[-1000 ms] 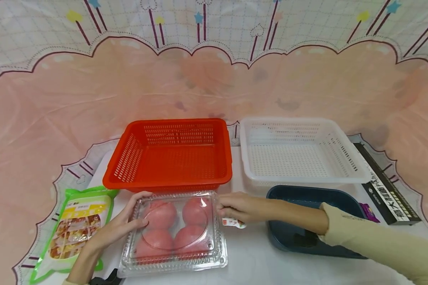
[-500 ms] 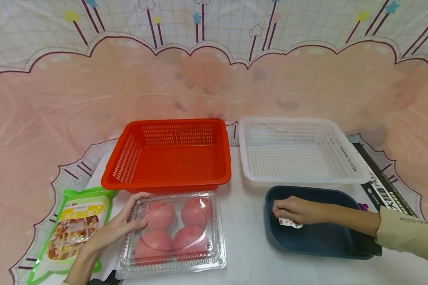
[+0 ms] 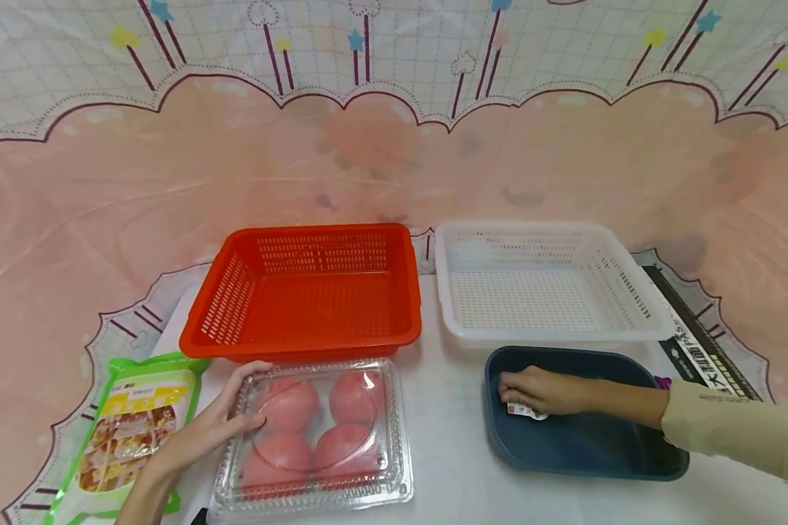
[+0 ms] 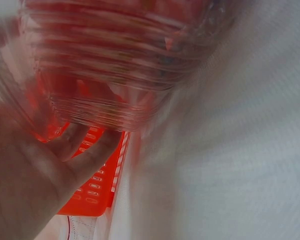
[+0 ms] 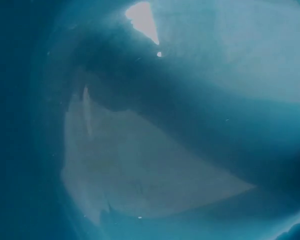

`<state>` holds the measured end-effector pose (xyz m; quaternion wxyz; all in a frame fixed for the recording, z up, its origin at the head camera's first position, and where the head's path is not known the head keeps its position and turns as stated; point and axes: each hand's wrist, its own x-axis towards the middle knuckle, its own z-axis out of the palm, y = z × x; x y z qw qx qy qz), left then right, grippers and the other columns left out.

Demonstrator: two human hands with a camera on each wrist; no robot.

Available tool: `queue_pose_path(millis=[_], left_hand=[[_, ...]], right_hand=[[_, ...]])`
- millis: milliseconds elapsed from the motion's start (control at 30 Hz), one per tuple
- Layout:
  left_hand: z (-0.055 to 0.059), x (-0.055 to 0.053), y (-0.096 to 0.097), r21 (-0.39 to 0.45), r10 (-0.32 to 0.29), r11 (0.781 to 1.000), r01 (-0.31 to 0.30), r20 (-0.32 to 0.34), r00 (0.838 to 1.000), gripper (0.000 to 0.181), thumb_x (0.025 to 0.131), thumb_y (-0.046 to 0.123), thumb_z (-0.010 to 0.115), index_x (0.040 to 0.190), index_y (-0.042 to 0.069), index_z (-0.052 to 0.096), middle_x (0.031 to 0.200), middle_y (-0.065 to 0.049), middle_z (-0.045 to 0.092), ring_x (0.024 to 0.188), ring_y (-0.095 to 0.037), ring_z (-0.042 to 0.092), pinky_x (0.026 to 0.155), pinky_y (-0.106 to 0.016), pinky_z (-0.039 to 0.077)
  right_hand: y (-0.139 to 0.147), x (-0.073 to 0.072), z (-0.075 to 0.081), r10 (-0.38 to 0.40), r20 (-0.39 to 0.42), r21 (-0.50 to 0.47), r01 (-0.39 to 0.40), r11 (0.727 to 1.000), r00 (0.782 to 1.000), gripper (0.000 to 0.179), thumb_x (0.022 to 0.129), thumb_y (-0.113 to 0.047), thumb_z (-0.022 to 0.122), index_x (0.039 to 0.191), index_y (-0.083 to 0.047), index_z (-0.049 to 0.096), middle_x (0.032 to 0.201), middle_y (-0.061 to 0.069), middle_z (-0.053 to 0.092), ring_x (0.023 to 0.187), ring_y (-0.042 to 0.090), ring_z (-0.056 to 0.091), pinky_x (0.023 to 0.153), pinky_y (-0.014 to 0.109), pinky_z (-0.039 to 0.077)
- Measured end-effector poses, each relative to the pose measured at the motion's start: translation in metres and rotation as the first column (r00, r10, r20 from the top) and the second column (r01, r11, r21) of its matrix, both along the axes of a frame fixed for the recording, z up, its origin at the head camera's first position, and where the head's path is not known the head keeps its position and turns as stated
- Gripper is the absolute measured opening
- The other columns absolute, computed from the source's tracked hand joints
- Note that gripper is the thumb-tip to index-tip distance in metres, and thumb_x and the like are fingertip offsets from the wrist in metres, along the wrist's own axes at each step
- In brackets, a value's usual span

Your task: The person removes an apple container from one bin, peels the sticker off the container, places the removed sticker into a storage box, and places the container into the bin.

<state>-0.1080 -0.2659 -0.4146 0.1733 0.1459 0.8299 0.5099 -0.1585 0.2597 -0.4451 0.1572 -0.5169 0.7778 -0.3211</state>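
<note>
My left hand [image 3: 213,430] grips the left side of a clear plastic clamshell box [image 3: 394,467], thumb on the lid. Several round pink items [image 3: 344,448] show through the plastic. In the left wrist view, fingers [image 4: 97,155] reach round the ribbed box wall [image 4: 110,60]. Inside the dark blue basin [image 3: 584,456], my right hand [image 3: 541,390] holds a small white packet [image 3: 525,411] with red print, mostly covered by curled fingers. The right wrist view has only the basin's glossy blue inside [image 5: 155,165]; hand and packet are out of it.
Behind the box stands a red perforated basket [image 3: 302,350], and a white one [image 3: 551,334] is behind the basin. A green-edged food bag [image 3: 131,430] lies left. At right are a long black box [image 3: 702,350] and a bit of purple wrapper [image 3: 662,382].
My right hand has moved right with the white packet, from beside the clamshell box into the blue basin. My left hand keeps its grip on the box.
</note>
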Motion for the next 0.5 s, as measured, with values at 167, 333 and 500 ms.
queue_pose_path(millis=[167,333,500], left_hand=[[-0.001,0.001,-0.001,-0.009,0.000,1.000,0.000,-0.020,1.000,0.058,0.096,0.017,0.053,0.147,0.024,0.026,0.142,-0.001,0.030,0.118,0.013,0.029,0.100,-0.065,0.028],[-0.001,0.001,-0.001,-0.013,0.000,1.000,-0.001,-0.027,1.000,0.058,0.095,0.017,0.053,0.146,0.024,0.026,0.141,0.002,0.031,0.119,0.013,0.029,0.101,-0.062,0.029],[0.000,0.002,0.000,-0.006,-0.011,1.000,0.010,-0.035,0.999,0.058,0.095,0.016,0.053,0.146,0.023,0.026,0.142,-0.004,0.030,0.119,0.010,0.031,0.099,-0.063,0.030]], right_hand=[[-0.001,0.001,0.000,-0.031,-0.082,0.019,0.033,0.999,0.996,0.010,0.098,-0.002,0.049,0.092,-0.010,0.051,0.068,-0.002,0.053,0.057,-0.013,0.041,0.048,0.006,0.039],[-0.002,0.002,-0.004,-0.068,-0.152,0.031,0.073,0.997,0.986,0.008,0.098,-0.004,0.050,0.094,-0.011,0.052,0.068,-0.004,0.053,0.057,-0.014,0.041,0.049,0.005,0.039],[-0.002,0.003,-0.010,-0.086,-0.252,0.006,0.090,0.996,0.964,0.007,0.097,-0.006,0.053,0.095,-0.012,0.052,0.070,-0.007,0.054,0.059,-0.014,0.040,0.052,0.003,0.037]])
